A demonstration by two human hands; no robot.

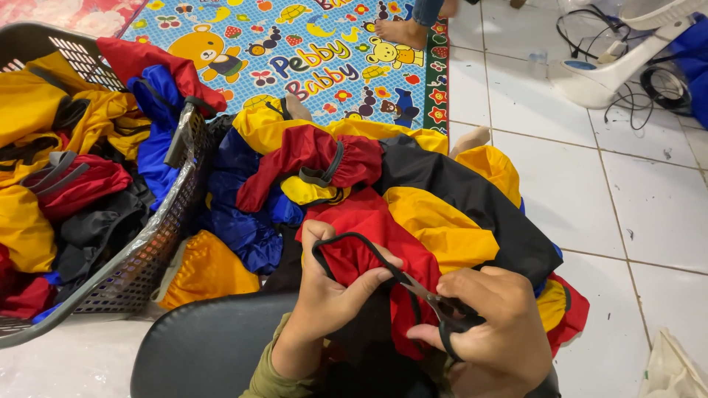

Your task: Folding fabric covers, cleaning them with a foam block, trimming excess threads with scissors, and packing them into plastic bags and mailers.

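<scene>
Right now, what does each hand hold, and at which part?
Left hand grips the red cloth at its black-corded edge; right hand holds black scissors by the handle loops.

Left hand (324, 291) pinches red fabric (369, 250); right hand (490, 324) holds scissors (442, 306) at black strap (354, 239).

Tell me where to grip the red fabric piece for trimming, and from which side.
Grip the red fabric piece at its black elastic edge, coming from the left, as the left hand does. The edge is raised and looped, easy to pinch, and that side leaves the right clear for the scissors in the right hand.
</scene>
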